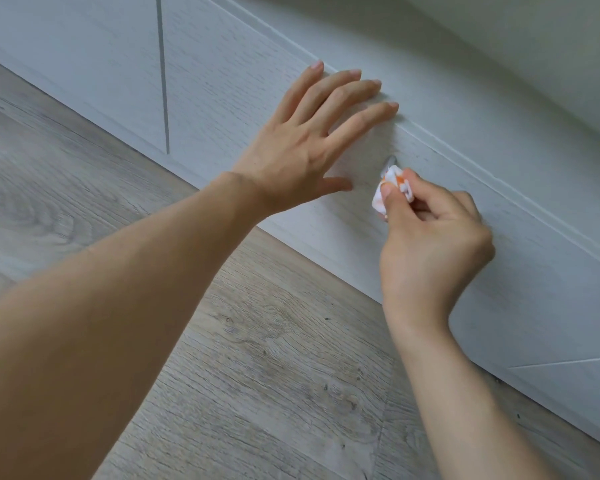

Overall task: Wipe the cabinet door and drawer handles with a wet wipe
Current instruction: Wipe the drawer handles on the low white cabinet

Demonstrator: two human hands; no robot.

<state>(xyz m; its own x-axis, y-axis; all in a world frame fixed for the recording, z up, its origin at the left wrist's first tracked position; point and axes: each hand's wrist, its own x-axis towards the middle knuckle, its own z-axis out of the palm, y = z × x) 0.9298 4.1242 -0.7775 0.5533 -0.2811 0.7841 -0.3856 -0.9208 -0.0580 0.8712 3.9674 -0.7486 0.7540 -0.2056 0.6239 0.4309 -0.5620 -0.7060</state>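
Low on the pale grey wood-grain drawer front point(243, 109), seen from the head camera, the left hand point(302, 147) lies flat with fingers straight and spread, fingertips near the drawer's upper edge. Just beside its thumb, the right hand point(430, 237) pinches a crumpled white wet wipe with orange marks point(392, 188) between thumb and curled fingers, pressing it against the small silver metal drawer handle point(391, 161), mostly hidden by the wipe. Below runs the grey wood-plank floor point(257, 375).
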